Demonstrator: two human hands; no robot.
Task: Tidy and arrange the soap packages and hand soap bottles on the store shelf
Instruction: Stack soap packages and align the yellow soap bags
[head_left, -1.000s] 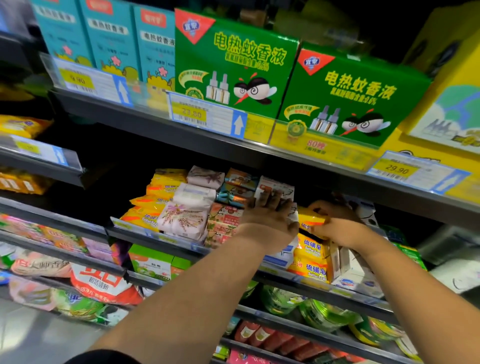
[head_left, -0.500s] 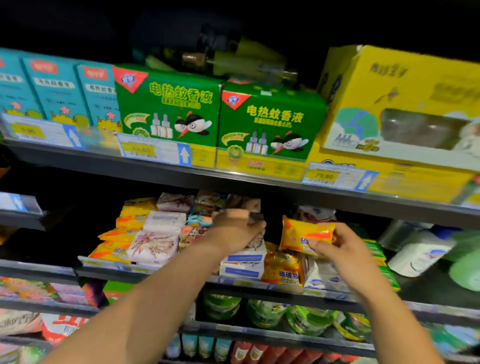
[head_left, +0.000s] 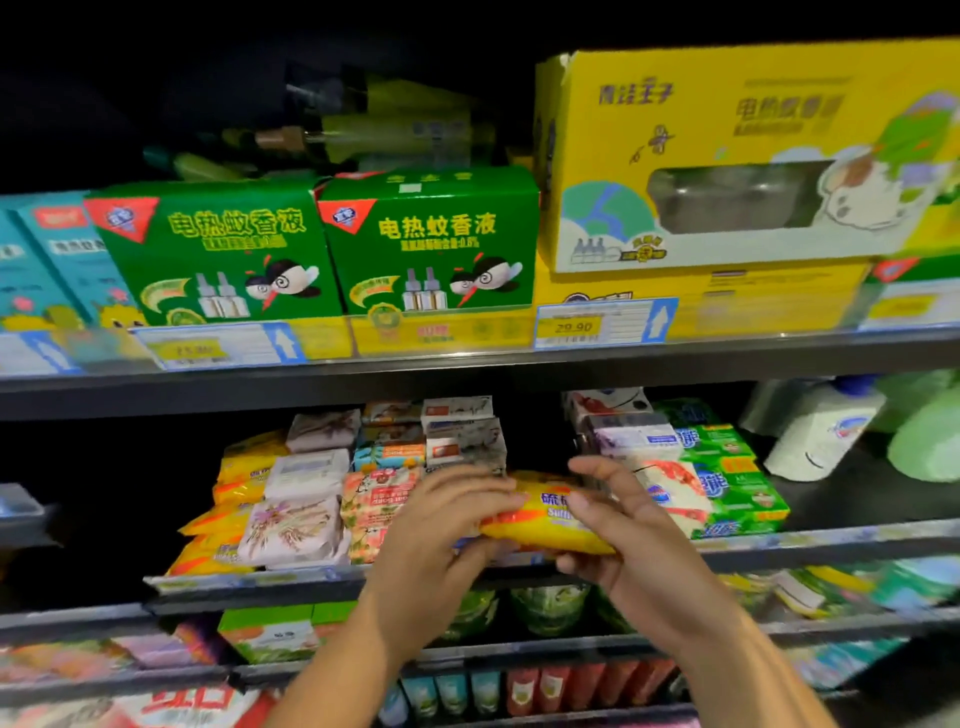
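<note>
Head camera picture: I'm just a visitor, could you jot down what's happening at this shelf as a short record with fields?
Place: store shelf with stacked soap packages
Held item: yellow soap package
Left hand: grips its left end
Right hand: grips its right end
Position: in front of the stacks, at shelf level
Far right: white hand soap bottle
Shelf above: green boxes

Gripping a yellow pack (head_left: 545, 522) with left hand (head_left: 441, 530) and right hand (head_left: 628, 540), just in front of the shelf (head_left: 857, 540). Behind it, stacked soaps (head_left: 291, 530) (pink, white, green). Far right, a white bottle (head_left: 821, 436). Up above, green boxes (head_left: 431, 244).
</note>
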